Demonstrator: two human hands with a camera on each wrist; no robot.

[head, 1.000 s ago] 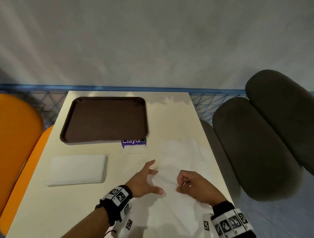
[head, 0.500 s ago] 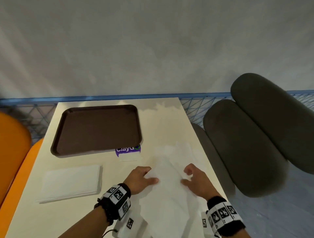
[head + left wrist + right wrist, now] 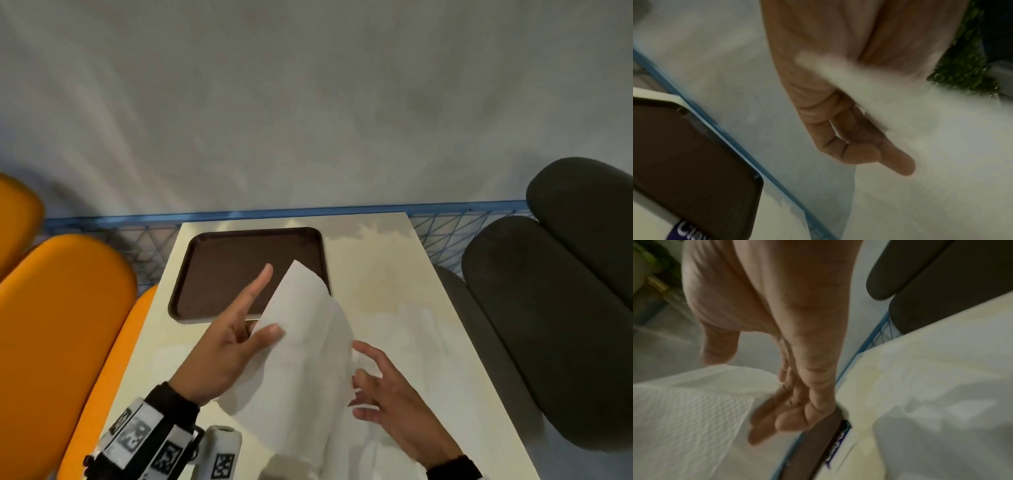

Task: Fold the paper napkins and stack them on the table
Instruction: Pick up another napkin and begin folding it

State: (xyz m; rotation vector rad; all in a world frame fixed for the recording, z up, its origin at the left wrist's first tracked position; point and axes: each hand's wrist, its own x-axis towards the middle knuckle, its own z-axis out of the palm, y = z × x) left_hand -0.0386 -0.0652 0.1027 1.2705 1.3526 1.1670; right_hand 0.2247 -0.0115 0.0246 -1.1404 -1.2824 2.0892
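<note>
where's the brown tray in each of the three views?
Head: brown tray at centre, on the far left part of the table, partly behind the left hand and the raised napkin.
Left wrist: lower left corner, dark, cut off by the frame.
Right wrist: only a thin brown strip at bottom centre, below the right hand.
Shared landmark: the purple label at the tray's near edge shows in both wrist views.
</note>
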